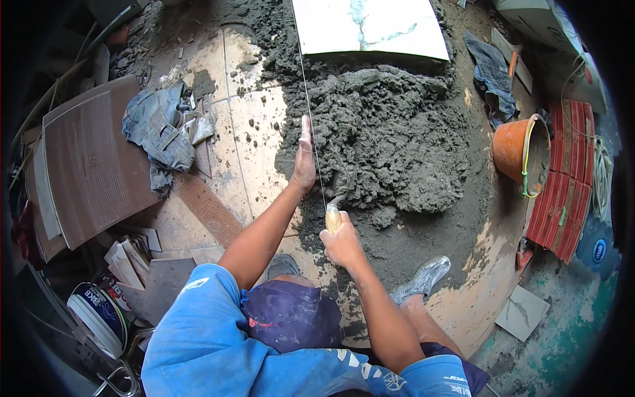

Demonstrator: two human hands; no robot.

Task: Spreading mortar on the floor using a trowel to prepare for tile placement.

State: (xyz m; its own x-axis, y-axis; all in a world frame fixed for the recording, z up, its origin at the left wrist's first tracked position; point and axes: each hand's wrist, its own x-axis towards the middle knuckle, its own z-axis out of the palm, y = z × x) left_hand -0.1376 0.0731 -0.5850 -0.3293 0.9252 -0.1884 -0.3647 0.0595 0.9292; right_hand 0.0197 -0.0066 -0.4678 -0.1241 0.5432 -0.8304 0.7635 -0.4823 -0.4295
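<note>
My right hand grips the pale wooden handle of a trowel. The trowel's metal neck points away from me into a heap of wet grey mortar, and its blade is mostly hidden there. My left hand is held on edge along the mortar's left side, its fingers stretched out and holding nothing visible. A thin taut string runs lengthwise past both hands. Beyond the heap, a white veined tile lies on mortar, its near edge facing me.
Jeans and brown panels lie to the left, above a white bucket. At right are an orange bucket, a stack of red-edged tiles, a denim cloth and a small tile piece. My feet flank the mortar's near edge.
</note>
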